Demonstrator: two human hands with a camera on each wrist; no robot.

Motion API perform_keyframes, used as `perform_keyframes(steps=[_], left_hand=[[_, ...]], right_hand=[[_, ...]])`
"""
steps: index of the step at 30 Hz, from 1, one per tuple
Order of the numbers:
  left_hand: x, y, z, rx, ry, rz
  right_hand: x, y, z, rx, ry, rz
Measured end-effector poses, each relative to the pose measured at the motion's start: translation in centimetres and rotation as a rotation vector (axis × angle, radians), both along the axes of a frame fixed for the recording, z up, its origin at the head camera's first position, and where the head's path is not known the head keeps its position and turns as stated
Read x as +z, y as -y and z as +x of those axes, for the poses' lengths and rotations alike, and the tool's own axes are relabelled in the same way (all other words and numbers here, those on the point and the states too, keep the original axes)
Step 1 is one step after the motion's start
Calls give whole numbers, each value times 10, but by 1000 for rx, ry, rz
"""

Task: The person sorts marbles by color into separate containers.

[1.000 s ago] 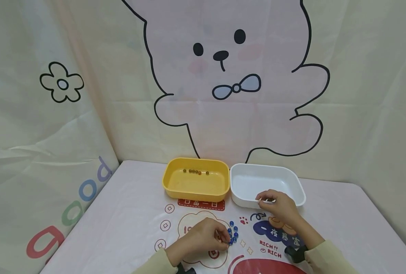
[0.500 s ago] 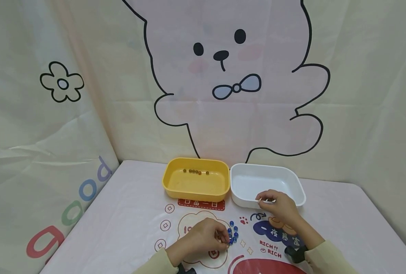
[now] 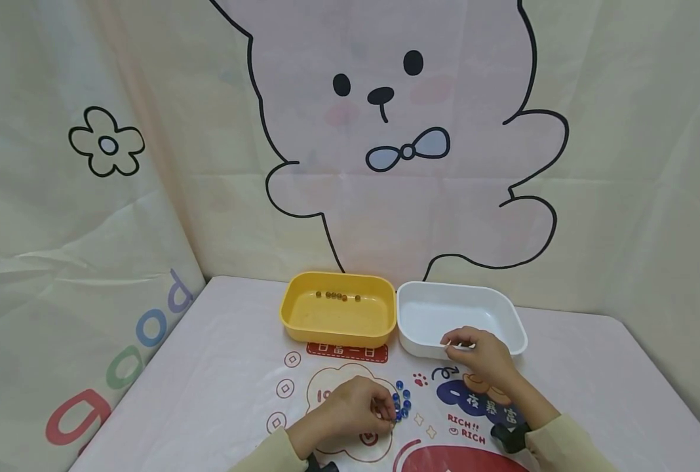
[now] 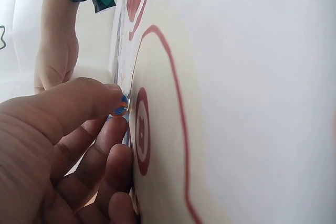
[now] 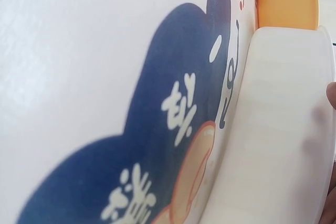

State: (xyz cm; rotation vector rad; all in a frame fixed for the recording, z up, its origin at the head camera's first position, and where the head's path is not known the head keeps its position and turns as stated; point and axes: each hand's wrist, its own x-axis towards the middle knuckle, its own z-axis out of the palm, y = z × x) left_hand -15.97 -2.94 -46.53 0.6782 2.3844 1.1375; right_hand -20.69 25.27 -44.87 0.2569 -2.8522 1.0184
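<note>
In the head view, my left hand is low over the table, beside a small cluster of blue marbles. Its thumb and index finger pinch a small glass marble, mostly covered by the fingertips, showing blue and orange in the left wrist view. My right hand hangs over the front rim of the white tray, fingers loosely bent with nothing seen between them. A fingertip overlaps that rim at the edge of the right wrist view; the rest of the hand lies mostly outside that frame.
A yellow tray stands against the white tray's left side, with several brownish marbles in a rough row inside. Both trays stand at the back of the table, before a printed cloth. The tablecloth bears printed drawings.
</note>
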Motion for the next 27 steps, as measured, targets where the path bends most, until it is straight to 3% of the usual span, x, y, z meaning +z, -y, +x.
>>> perform_keyframes(steps=[9,20,27], left_hand=[[6,3,-1,21,45,34],[15,13,-10,43,-25,85],[23,18,-14,75,-66,57]], right_hand=[[2,0,0,2,2,7],[4,1,1,0,18,-3],[3,1,2,-6,40,-9]])
